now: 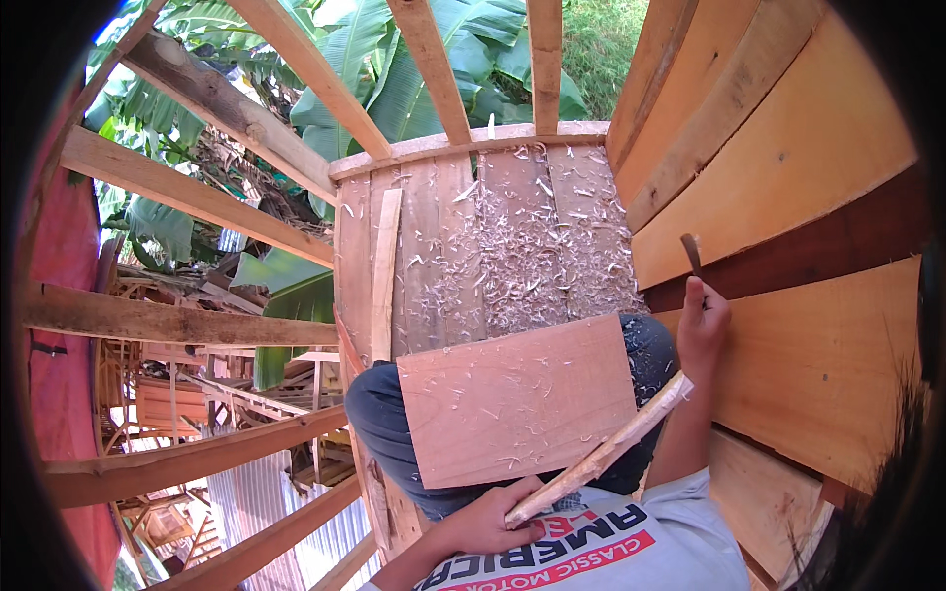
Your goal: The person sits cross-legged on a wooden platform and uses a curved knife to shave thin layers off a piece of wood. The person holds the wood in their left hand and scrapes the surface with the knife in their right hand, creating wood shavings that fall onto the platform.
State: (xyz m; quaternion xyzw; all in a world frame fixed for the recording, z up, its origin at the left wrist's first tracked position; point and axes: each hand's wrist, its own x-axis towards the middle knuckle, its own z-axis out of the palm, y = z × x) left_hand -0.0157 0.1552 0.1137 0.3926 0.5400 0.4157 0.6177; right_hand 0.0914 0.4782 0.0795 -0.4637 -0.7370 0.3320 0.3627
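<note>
Low in front of my body, my left hand (493, 520) grips the lower end of a pale, rough-whittled wooden stick (601, 455). The stick slants up to the right, its far end over my right forearm. Raised at the right, my right hand (706, 320) is closed round a knife (692, 254); only its narrow dark blade shows above the fist, pointing up and away from the stick. Across my lap lies a flat rectangular wooden board (517, 404) with a few shavings on it.
Curled shavings cover the plank floor (419, 266) ahead, where a loose wooden strip (386, 276) lies at the left. Wooden bars (197, 195) rail the left and far sides. A plank wall (778, 148) stands close on the right. Beyond are banana leaves and corrugated sheets (261, 512).
</note>
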